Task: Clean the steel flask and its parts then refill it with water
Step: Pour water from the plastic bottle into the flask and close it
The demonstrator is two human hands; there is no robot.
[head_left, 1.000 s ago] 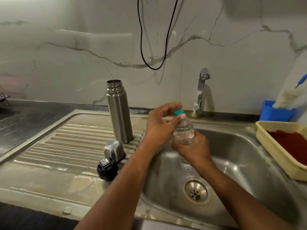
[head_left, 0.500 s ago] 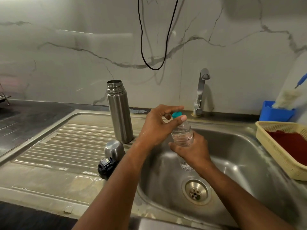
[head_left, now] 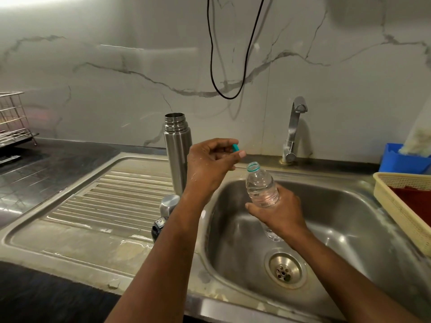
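I see left hand (head_left: 207,164) pinching the teal cap (head_left: 235,148), lifted just off the bottle | right hand (head_left: 277,210) wrapped round the open water bottle (head_left: 262,187) over the sink (head_left: 349,220) | steel flask (head_left: 178,150) upright, uncapped, just behind my left hand | steel cup (head_left: 169,203) and black stopper (head_left: 158,227) beside my left forearm

Steel flask (head_left: 177,150) standing upright, open-mouthed, on drainboard; its steel cup (head_left: 169,203) and black stopper (head_left: 158,227) lying just in front; uncapped water bottle (head_left: 262,186) tilting over basin.
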